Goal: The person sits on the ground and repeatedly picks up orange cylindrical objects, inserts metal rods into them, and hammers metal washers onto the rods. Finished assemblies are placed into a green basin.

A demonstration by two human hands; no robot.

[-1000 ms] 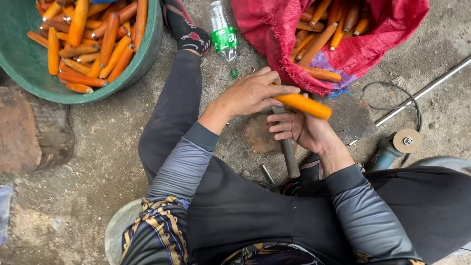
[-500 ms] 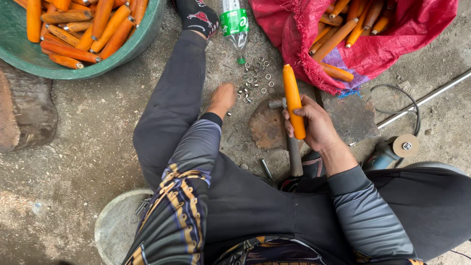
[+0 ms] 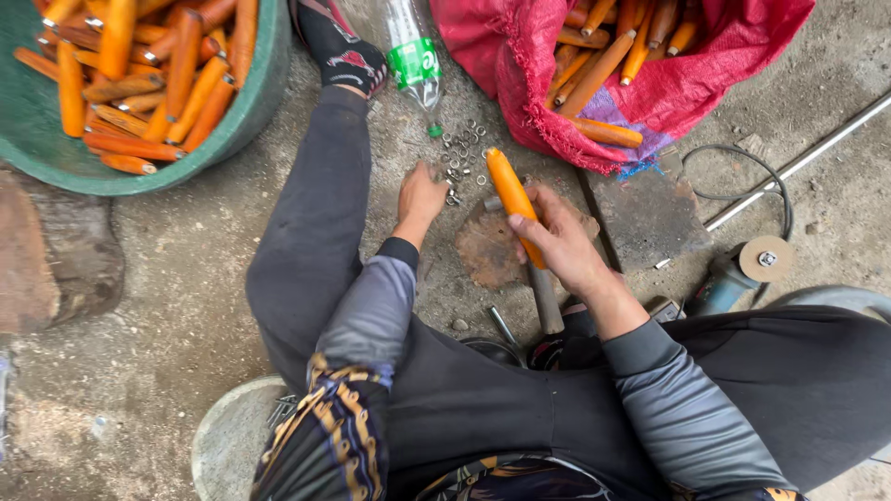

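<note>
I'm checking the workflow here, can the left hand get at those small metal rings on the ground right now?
Probably yes. The left hand is empty and lies beside the small metal rings, fingertips at the pile's edge, with nothing between them.

At your twelve o'clock lies an orange handle (image 3: pixel 513 202); at one, a red sack (image 3: pixel 705 79); at ten, a green tub (image 3: pixel 237 116). Your trousers (image 3: pixel 306 250) are dark grey, your sock (image 3: pixel 339 51) black with red.

Soft, even daylight, faint diffuse shadows, no glare, sharp focus throughout, slight wide-angle stretch toward the edges.
</note>
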